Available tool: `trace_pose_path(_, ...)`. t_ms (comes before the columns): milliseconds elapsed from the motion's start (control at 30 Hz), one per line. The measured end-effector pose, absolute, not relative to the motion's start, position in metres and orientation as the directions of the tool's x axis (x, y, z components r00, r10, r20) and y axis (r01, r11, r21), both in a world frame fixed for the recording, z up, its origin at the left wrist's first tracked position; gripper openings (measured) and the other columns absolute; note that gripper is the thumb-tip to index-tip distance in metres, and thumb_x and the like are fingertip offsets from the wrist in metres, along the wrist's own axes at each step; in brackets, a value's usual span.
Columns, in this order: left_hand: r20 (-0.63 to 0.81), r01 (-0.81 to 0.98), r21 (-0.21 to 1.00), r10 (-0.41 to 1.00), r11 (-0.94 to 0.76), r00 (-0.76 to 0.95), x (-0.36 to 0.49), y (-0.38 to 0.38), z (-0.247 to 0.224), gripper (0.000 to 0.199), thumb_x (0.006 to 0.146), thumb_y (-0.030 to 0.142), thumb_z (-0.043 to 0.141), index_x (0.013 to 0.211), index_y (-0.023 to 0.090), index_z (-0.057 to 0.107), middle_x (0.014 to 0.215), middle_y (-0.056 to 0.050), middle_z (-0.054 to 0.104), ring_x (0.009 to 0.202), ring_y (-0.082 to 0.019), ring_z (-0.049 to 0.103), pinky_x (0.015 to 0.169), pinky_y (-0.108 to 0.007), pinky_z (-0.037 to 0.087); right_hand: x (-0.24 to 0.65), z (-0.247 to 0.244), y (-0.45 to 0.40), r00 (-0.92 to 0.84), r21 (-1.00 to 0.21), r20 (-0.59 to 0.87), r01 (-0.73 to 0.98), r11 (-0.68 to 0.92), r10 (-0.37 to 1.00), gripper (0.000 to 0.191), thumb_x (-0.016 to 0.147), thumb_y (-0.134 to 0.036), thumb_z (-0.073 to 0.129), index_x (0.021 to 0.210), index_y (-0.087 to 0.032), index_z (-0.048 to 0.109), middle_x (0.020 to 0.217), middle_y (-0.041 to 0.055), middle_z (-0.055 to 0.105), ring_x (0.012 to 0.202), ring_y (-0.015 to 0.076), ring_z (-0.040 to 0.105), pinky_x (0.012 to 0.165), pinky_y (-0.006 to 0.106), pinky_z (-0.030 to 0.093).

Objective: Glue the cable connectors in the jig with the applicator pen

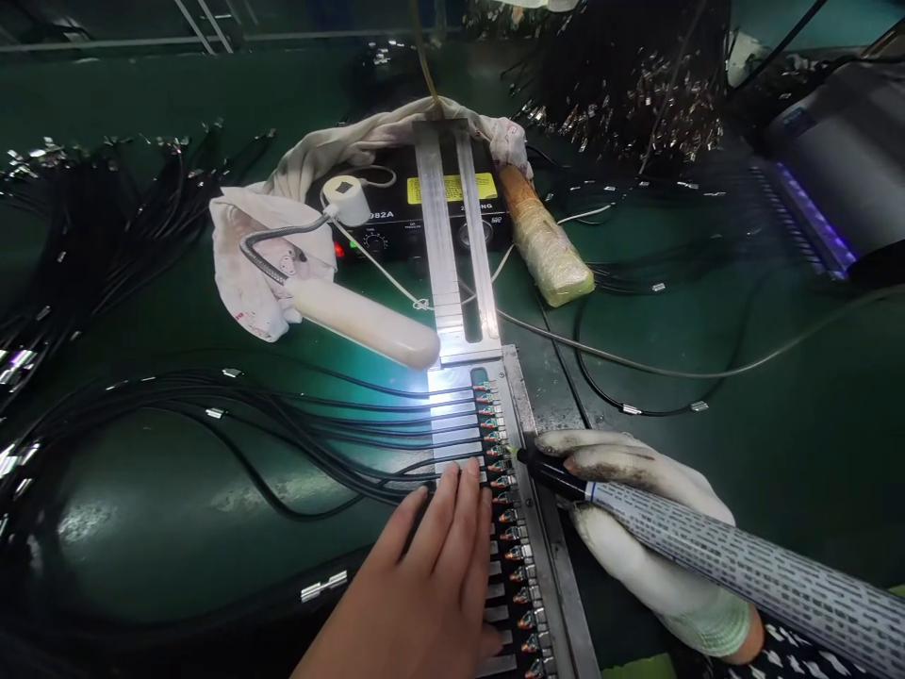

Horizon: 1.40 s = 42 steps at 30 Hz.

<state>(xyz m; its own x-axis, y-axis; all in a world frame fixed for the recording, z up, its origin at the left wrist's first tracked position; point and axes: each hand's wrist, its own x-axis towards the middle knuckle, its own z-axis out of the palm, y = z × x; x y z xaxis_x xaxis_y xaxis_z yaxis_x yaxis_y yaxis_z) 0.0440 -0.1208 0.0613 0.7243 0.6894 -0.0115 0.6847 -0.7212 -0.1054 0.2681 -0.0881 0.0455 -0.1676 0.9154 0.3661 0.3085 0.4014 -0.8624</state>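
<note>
A long metal fixture (519, 405) runs down the middle of the green table, with a row of small connectors (518, 552) along its edge. Black cables (396, 429) lead from the left into the upper connectors. My left hand (431, 566), bare, lies flat over the cables and the fixture's left side, its fingers apart. In a stained white glove, my right hand (629, 509) is wrapped round a thick pen-like tool (679, 528) with a patterned grey barrel. The tool's dark tip is beside the connectors, just right of my left fingertips.
A small lamp (364, 325) shines on the fixture from above. Behind stand a black control box (396, 240), a cloth (318, 156) and a wrapped handle (548, 240). Cable bundles lie at left (85, 226) and back right (615, 85). A grey machine (841, 141) glows purple at right.
</note>
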Motion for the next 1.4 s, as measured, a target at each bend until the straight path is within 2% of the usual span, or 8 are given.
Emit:
trace_pose_path(233,-0.027,0.694,-0.115,0.7,-0.711,0.714,0.045,-0.128,0.062,0.065,0.091,0.061,0.044,0.131,0.013,0.059,0.143,-0.013,0.052,0.136,-0.029,0.039,0.106,-0.042,0.029,0.275,0.053,-0.106,-0.127,-0.893,0.376,0.216,0.396,0.918,0.031,0.077,-0.012,0.07,0.108,-0.018,0.065,0.115,0.0109,0.068,0.11,0.0297,0.064,0.096,0.044,0.056)
trace_pose_path(367,-0.057,0.681,-0.123,0.69,-0.722,0.722,0.045,-0.129,0.065,0.065,0.09,0.061,0.046,0.134,0.013,0.057,0.148,-0.013,0.047,0.136,-0.032,0.039,0.109,-0.044,0.027,0.272,0.054,-0.109,-0.159,-0.89,0.325,0.282,0.358,0.932,0.029,0.077,-0.011,0.071,0.104,-0.02,0.065,0.113,0.0088,0.069,0.106,0.0272,0.067,0.094,0.04,0.058)
trace_pose_path(733,-0.05,0.652,-0.093,0.657,-0.753,0.752,0.042,-0.129,0.064,0.064,0.088,0.059,0.05,0.131,0.012,0.059,0.145,-0.013,0.05,0.135,-0.034,0.038,0.106,-0.045,0.028,0.264,0.047,-0.094,-0.15,-0.874,0.321,0.334,0.353,0.935,0.026,0.077,-0.011,0.071,0.101,-0.02,0.067,0.109,0.0082,0.071,0.101,0.0253,0.069,0.091,0.038,0.059)
trace_pose_path(1400,-0.057,0.652,-0.112,0.66,-0.75,0.749,0.044,-0.127,0.063,0.065,0.089,0.061,0.048,0.131,0.013,0.059,0.144,-0.013,0.051,0.135,-0.034,0.038,0.105,-0.045,0.029,0.266,0.044,-0.096,-0.151,-0.885,0.335,0.287,0.366,0.93,0.028,0.075,-0.009,0.071,0.1,-0.019,0.066,0.107,0.008,0.071,0.1,0.0262,0.069,0.088,0.039,0.06)
